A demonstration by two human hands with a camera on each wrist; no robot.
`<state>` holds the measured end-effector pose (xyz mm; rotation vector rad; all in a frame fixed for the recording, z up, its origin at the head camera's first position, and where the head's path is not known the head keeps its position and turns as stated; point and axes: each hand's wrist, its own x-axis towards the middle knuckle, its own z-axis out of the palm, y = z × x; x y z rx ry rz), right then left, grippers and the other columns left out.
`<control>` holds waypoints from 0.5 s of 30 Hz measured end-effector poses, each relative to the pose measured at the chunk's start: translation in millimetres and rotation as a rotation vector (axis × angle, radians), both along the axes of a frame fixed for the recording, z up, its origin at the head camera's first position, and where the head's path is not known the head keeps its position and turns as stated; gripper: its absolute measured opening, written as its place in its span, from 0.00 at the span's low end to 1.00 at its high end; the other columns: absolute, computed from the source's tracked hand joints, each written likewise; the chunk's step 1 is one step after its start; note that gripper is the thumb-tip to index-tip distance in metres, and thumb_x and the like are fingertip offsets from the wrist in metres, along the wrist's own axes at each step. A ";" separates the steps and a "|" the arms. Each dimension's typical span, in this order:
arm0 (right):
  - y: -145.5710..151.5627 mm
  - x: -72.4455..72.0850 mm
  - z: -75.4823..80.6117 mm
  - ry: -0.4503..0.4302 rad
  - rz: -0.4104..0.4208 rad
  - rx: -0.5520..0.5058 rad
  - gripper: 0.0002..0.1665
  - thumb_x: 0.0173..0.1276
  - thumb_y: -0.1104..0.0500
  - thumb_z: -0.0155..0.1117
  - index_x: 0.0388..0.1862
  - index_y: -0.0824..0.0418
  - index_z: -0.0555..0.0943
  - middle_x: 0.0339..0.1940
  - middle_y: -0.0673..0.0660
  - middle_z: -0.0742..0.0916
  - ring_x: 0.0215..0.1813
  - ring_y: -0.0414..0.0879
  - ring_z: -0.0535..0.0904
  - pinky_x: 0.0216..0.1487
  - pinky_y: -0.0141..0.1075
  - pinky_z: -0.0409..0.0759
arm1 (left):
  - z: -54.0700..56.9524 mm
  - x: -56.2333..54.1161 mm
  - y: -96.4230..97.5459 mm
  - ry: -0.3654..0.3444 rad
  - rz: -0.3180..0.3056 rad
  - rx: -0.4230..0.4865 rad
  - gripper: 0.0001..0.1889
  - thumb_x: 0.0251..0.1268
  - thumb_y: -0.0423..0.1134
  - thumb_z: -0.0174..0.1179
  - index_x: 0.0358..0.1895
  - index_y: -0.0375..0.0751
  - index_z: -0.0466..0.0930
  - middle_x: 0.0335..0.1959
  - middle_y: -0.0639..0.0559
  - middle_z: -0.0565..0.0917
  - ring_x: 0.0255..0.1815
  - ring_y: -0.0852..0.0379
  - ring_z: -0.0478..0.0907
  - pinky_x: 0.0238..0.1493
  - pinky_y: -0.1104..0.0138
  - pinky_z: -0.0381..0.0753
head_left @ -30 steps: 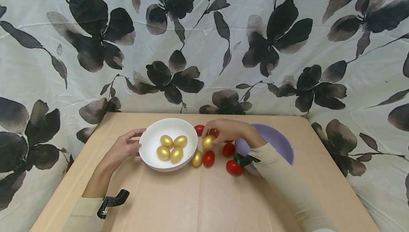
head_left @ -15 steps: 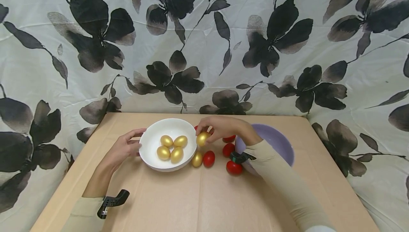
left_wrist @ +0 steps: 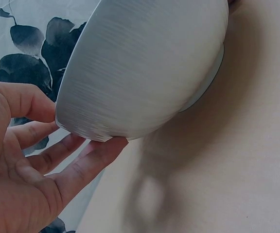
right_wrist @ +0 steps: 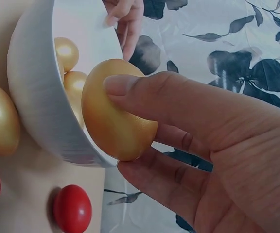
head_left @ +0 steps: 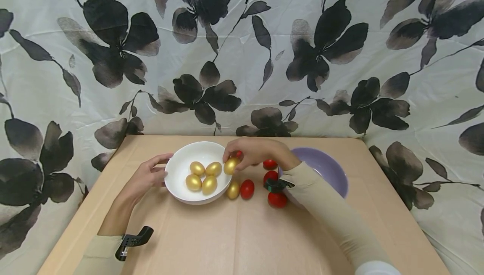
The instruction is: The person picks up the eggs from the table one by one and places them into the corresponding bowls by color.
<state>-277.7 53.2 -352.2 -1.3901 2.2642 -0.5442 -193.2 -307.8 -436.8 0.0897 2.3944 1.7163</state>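
Observation:
A white bowl [head_left: 181, 153] with several golden eggs [head_left: 197, 167] in it stands on the table. My left hand [head_left: 148, 174] holds the bowl's left side; in the left wrist view its fingertips [left_wrist: 114, 144] are against the bowl's outer wall and rim. My right hand [head_left: 251, 151] pinches another golden egg [head_left: 231, 166] between thumb and fingers, right at the bowl's right rim. In the right wrist view this pinched egg [right_wrist: 113, 114] overlaps the bowl's opening, its larger side uncovered.
One golden egg [head_left: 232, 190] lies on the table against the bowl's lower right, beside a red egg [head_left: 247, 189]. More red eggs [head_left: 277, 199] lie farther right. A purple bowl [head_left: 332, 170] stands partly behind my right forearm. Floral cloth [head_left: 264, 56] hangs behind the table [head_left: 211, 241].
My right hand has carried the pinched golden egg leftward, from above the red eggs to the white bowl's rim. My left hand and the bowl have stayed in place.

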 end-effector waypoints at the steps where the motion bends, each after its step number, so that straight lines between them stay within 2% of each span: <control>1: -1.5 -0.1 -0.3 -0.002 0.001 0.004 0.19 0.64 0.62 0.74 0.54 0.52 0.84 0.49 0.45 0.84 0.52 0.42 0.77 0.59 0.39 0.81 | -0.4 0.2 0.1 -0.002 0.004 -0.001 0.32 0.70 0.28 0.52 0.77 0.37 0.61 0.72 0.31 0.65 0.65 0.31 0.74 0.45 0.53 0.88; 15: -15.3 -4.9 -5.0 0.014 0.005 0.053 0.20 0.65 0.60 0.74 0.55 0.52 0.84 0.51 0.44 0.83 0.53 0.38 0.78 0.57 0.29 0.79 | 0.7 0.5 0.5 -0.001 0.001 0.013 0.32 0.71 0.28 0.53 0.78 0.37 0.59 0.73 0.31 0.64 0.66 0.31 0.73 0.45 0.53 0.88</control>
